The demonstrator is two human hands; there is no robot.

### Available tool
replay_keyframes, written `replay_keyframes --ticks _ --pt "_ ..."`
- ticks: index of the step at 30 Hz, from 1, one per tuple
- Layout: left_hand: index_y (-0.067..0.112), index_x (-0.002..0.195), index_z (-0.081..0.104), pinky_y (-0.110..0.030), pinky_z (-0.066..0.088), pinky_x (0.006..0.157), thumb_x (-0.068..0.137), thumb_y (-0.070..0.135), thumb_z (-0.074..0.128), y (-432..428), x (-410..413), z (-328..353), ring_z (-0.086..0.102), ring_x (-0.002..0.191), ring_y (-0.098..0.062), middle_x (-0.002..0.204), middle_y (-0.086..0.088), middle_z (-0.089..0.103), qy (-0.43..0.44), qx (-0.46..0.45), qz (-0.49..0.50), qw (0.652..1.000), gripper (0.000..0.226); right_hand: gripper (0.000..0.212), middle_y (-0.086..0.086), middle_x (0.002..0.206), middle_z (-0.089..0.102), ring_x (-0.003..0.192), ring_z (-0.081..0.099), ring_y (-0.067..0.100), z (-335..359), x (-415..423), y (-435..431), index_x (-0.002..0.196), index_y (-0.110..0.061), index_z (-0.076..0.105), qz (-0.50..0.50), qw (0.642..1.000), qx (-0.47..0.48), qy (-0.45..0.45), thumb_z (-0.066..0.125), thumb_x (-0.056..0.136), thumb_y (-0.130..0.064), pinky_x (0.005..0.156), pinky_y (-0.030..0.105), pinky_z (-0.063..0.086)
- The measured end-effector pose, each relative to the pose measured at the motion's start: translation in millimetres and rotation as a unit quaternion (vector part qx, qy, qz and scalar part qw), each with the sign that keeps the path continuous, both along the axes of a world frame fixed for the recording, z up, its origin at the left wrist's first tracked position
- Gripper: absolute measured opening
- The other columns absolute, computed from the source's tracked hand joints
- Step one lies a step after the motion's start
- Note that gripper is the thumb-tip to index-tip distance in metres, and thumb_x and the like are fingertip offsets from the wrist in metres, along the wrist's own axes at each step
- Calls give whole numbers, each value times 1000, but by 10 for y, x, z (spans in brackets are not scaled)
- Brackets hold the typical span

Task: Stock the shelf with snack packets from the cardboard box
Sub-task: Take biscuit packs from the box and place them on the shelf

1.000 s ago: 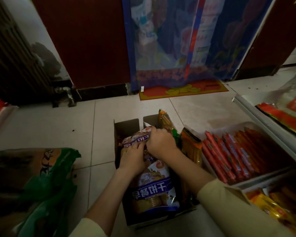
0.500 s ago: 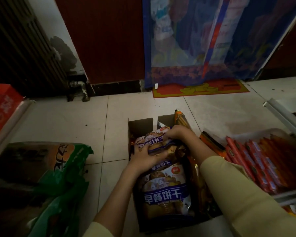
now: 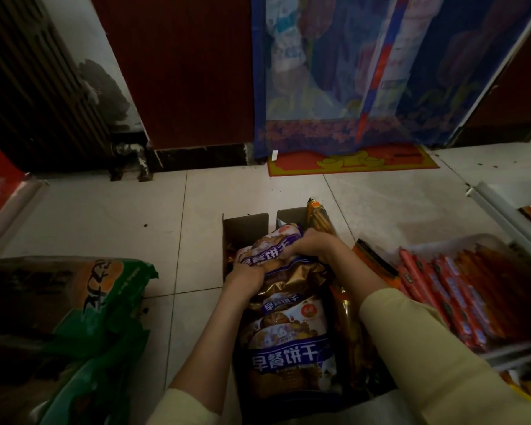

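Observation:
An open cardboard box (image 3: 246, 225) stands on the tiled floor in front of me, filled with biscuit packets. The far packet (image 3: 269, 251), purple, white and brown, is lifted at an angle above the others. My left hand (image 3: 247, 276) grips its lower left edge, and my right hand (image 3: 314, 245) grips its upper right corner. A second packet (image 3: 288, 342) with a blue band lies flat in the box nearer to me. The low white shelf (image 3: 500, 207) runs along the right side.
Rows of red and orange sausage sticks (image 3: 460, 289) fill the shelf tray at right. Orange packets (image 3: 318, 216) stand along the box's right side. A green and orange sack (image 3: 74, 308) lies at left. A red mat (image 3: 350, 161) and blue curtain (image 3: 334, 87) are ahead.
The view has shifted left and closer. Both hands have drawn the far packet up and crumpled it more; my left hand slid down to its lower edge.

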State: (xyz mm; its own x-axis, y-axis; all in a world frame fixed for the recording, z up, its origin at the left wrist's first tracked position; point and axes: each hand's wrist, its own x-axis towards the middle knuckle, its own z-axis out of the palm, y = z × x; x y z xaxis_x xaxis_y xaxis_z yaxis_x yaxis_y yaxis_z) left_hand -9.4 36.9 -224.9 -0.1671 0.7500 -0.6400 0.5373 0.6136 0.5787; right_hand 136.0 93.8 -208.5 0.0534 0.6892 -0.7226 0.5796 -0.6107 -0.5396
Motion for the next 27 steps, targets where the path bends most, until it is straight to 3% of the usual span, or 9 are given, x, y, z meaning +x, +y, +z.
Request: replay_keyframes --ticks 4,12,14,18,22,26,27 --pt "4 143 27 -40 43 99 92 34 51 -7 12 45 48 121 -35 138 -20 45 -5 -5 58 998 64 116 16 135 46 121 50 34 58 -19 -63 148 -13 17 -10 996 89 3 83 53 -27 97 48 49" --pt "7 139 37 -38 49 82 92 55 42 -69 57 217 57 109 -31 127 -15 55 -88 77 123 986 67 104 3 116 50 97 61 20 644 191 -573 141 -26 15 -64 956 273 86 83 63 -15 80 34 57" --pt "6 133 43 -37 49 84 93 57 37 -129 81 324 58 105 -30 120 -15 58 -108 99 119 982 66 101 1 112 50 87 61 15 861 312 -764 141 -25 17 -85 949 291 90 83 66 -14 67 26 56" --pt "6 121 54 -45 48 93 97 52 30 -180 260 519 61 98 -29 97 -12 64 -185 110 124 969 57 92 -2 108 52 87 62 16 1311 635 -1197 134 -28 26 -153 939 293 94 84 65 -13 66 29 57" --pt "6 114 59 -35 49 72 97 52 34 -299 655 761 62 95 -29 106 -16 65 -302 50 79 949 55 71 -5 101 63 87 66 15 1729 1098 -1748 120 -25 42 -223 908 341 97 84 65 -12 72 32 58" --pt "13 113 63 -37 56 77 87 52 57 -480 1184 967 67 93 -29 99 -13 71 -390 14 -20 921 47 58 2 98 72 82 71 18 2023 1524 -2287 115 -21 51 -279 869 384 139 80 68 -4 67 30 58" --pt "12 111 64 -32 57 69 88 46 59 -541 1344 1029 70 84 -25 90 -11 73 -404 14 -47 913 41 58 4 98 73 83 72 20 2081 1623 -2417 116 -21 52 -296 858 394 147 79 69 -3 71 34 59"
